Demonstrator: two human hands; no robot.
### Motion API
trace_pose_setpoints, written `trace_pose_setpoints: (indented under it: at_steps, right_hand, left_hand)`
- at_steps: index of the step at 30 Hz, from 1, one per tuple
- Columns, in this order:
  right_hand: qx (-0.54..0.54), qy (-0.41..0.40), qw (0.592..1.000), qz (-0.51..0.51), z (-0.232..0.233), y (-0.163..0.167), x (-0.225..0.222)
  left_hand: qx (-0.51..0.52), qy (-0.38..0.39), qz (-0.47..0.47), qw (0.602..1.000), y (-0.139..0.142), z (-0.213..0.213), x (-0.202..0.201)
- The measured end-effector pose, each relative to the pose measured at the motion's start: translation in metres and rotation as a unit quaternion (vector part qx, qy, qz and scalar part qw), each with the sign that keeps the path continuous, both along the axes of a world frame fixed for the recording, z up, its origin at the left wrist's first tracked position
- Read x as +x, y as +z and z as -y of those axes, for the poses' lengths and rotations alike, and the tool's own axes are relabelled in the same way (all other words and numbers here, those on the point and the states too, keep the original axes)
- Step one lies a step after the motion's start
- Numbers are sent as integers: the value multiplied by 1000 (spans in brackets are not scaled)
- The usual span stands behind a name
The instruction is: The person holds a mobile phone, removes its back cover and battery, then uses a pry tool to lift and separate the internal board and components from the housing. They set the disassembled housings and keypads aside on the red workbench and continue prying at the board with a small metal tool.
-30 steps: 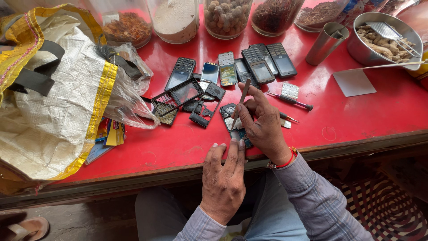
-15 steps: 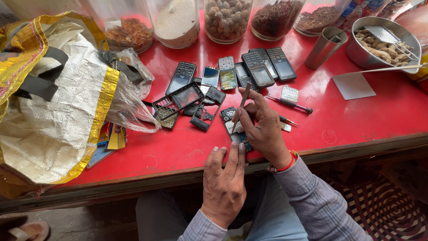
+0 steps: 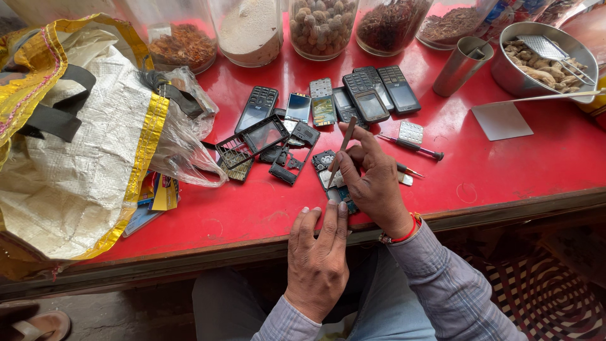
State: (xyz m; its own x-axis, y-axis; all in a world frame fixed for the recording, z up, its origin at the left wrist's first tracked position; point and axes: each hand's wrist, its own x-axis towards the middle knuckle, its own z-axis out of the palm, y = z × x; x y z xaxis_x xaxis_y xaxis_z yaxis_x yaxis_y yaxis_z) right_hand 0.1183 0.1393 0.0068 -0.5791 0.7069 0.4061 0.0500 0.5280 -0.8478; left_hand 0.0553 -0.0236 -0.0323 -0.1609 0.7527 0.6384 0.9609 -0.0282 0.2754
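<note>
right hand [image 3: 374, 183]: a thin metal tool [image 3: 341, 151] is pinched between thumb and fingers, tip angled down onto the opened phone [image 3: 332, 180].
left hand [image 3: 319, 252]: fingers are laid flat and close together, fingertips pressed on the near edge of the opened phone; nothing is pinched.
opened phone: lies on the red table [image 3: 505, 164], near the front edge, just right of the loose black frames [image 3: 252, 146].
risk, slip: the tool tip can skid off the board if the left-hand pressure is eased; tracks could be scratched.
risk, edge: the phone sits close to the table's near edge; a push toward the body could send it off.
risk, small parts: the screwdriver [image 3: 411, 146] and keypad piece [image 3: 411, 133] lie just beside the right hand; a wrist sweep could knock them.
risk, clutter: the row of phones [image 3: 353, 98] and the plastic bag [image 3: 183, 151] are near; loose bits could be lost among them.
</note>
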Motion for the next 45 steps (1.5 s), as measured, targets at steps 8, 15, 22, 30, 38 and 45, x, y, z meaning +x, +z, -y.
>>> trace_pose_setpoints:
  at_steps: [8,15,22,30,38,45]
  right_hand:
    - [-3,9,1000,-3,-1,-1,0]
    - [23,16,1000,-9,0,-1,1]
    - [47,-19,999,4,0,-1,0]
    - [32,-12,999,6,0,-2,0]
    - [38,-7,999,6,3,1,1]
    - [46,16,998,-50,12,7,7]
  left_hand:
    - [1,-3,0,1000,1,0,-1]
    - [-1,1,-2,1000,1,0,0]
    - [4,3,2,1000,-1,-1,0]
    - [7,-2,8,1000,0,1,0]
    - [7,0,6,1000,-1,0,0]
    - [9,0,6,1000,0,1,0]
